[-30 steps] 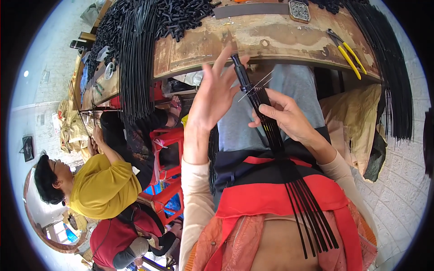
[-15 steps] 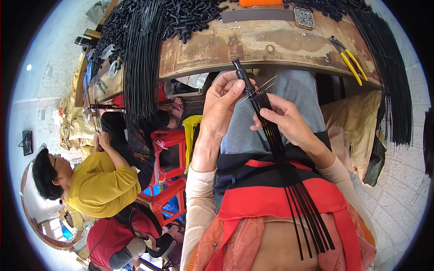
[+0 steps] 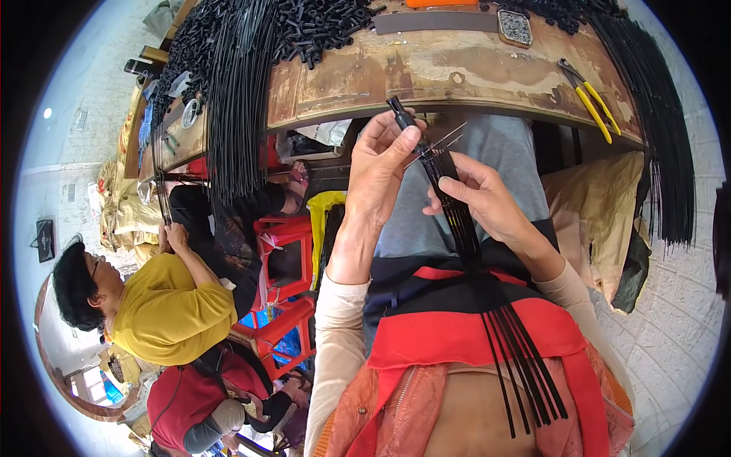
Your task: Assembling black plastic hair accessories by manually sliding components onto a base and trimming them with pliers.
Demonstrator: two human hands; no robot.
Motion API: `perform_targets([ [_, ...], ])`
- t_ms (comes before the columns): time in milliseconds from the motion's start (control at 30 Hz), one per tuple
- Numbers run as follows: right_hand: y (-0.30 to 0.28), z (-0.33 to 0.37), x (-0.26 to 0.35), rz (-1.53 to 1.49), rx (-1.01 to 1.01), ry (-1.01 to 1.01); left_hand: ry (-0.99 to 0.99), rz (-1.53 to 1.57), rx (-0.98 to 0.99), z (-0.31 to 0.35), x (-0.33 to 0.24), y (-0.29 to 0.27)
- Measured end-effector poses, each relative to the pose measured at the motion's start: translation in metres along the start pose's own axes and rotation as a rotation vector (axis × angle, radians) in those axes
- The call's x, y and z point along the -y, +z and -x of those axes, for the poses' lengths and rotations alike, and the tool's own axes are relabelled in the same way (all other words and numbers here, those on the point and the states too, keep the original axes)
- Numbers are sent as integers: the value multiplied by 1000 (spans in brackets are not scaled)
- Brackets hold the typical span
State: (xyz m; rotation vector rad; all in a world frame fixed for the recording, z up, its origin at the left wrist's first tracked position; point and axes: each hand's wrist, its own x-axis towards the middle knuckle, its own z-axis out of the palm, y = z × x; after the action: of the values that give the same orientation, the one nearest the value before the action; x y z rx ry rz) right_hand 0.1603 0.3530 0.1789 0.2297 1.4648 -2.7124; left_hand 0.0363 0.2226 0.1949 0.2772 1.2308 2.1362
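Black rods are bunching in the right hand fingers' closed grip, while the left hand, previously spread, is now pinching their cap.

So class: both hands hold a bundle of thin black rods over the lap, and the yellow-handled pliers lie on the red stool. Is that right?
Not quite. The head view shows the yellow-handled pliers on the wooden workbench, not on a stool. The rest stands: left hand and right hand both hold the bundle of thin black rods over the lap.
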Motion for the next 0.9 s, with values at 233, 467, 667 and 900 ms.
perform_targets([
  [233,-3,-1,-1,-23,-6,-3,58,-134,-75,-3,-1,3],
  [467,-6,-1,-3,-48,-18,-4,77,-266,-13,-7,-5,2],
  [667,-10,0,-4,-81,-8,0,-5,-192,123,-11,-2,-5],
  [900,-9,0,-1,-58,-23,-13,8,-210,121,-7,-6,1],
])
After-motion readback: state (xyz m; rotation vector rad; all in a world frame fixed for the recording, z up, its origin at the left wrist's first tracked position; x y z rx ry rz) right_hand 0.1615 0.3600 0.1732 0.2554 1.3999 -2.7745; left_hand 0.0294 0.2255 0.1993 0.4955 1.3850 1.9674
